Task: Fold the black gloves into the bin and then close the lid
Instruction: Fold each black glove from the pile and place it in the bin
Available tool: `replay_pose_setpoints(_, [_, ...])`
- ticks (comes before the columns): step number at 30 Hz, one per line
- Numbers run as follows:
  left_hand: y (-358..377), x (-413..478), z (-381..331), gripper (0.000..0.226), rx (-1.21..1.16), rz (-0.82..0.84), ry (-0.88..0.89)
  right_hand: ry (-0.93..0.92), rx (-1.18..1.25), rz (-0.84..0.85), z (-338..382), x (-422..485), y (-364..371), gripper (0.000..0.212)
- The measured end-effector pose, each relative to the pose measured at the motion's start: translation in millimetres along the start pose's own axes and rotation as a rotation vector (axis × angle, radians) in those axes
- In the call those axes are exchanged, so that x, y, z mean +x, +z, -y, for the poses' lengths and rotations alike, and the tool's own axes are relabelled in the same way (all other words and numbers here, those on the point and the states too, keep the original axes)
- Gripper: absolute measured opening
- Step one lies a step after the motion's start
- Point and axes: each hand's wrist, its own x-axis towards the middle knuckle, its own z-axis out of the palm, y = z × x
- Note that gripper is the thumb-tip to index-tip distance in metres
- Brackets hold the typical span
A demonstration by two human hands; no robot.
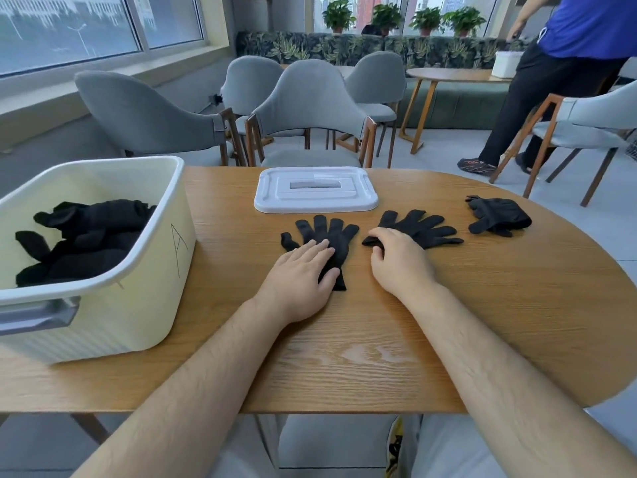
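Note:
A black glove [327,232] lies flat on the wooden table with its fingers spread away from me. My left hand [303,274] presses on its palm and cuff with straight fingers. A second black glove [420,227] lies to its right, fingers pointing right. My right hand [396,260] has its fingers curled round that glove's cuff end. A third, crumpled black glove [496,215] lies farther right. The pale yellow bin [165,257] stands at the left with several black gloves [79,236] inside. The white lid [315,189] lies flat behind the gloves.
Grey upholstered chairs [310,108] stand behind the table. A person in a blue top [565,63] stands at the back right near a round table [448,75]. The table's front edge [344,408] is close to my body.

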Motion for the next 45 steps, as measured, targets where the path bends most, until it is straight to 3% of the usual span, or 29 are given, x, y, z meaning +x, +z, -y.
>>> replay_pose_setpoints(6, [1,4,-2,0.060,0.006,0.088,-0.038,-0.008,0.057,-0.029,-5,2,5,0.037])
replay_pose_setpoints(9, [-1,6,-4,0.055,-0.046,-0.061,-0.017,-0.063,0.058,-0.059,-9,3,7,0.030])
replay_pose_setpoints(11, [-7,10,-12,0.043,-0.145,-0.217,0.003,-0.090,0.056,-0.165,-12,2,6,0.028])
replay_pose_setpoints(13, [-18,17,-30,0.029,-0.426,-0.243,-0.082,-0.072,0.126,-0.262,-14,0,2,0.030])
replay_pose_setpoints(17, [-33,41,-61,0.031,-1.229,0.037,-0.432,-0.090,0.343,-0.271,-12,-2,-4,0.035])
replay_pose_setpoints(19, [-32,56,-67,0.030,-1.436,0.077,-0.501,-0.144,0.402,-0.270,-11,-3,-8,0.035])
replay_pose_setpoints(21, [-26,66,-69,0.032,-1.498,0.037,-0.517,-0.193,0.438,-0.248,-10,-4,-10,0.033])
replay_pose_setpoints(28, [-22,72,-51,0.026,-1.134,-0.084,-0.491,-0.185,0.495,-0.057,-8,-6,-7,0.033])
replay_pose_setpoints(33, [-35,39,-26,0.033,-0.778,-0.208,-0.360,-0.292,0.508,0.048,12,-9,0,0.036])
replay_pose_setpoints(38, [-29,-3,12,0.043,-0.445,-0.186,-0.202,-0.372,0.447,0.185,28,-11,9,0.039])
replay_pose_setpoints(42, [-20,-26,36,0.044,-0.354,-0.159,-0.069,-0.390,0.313,0.204,27,-17,3,0.042])
replay_pose_setpoints(45, [-18,-34,39,0.047,-0.353,-0.139,-0.045,-0.396,0.298,0.135,22,-20,-2,0.021])
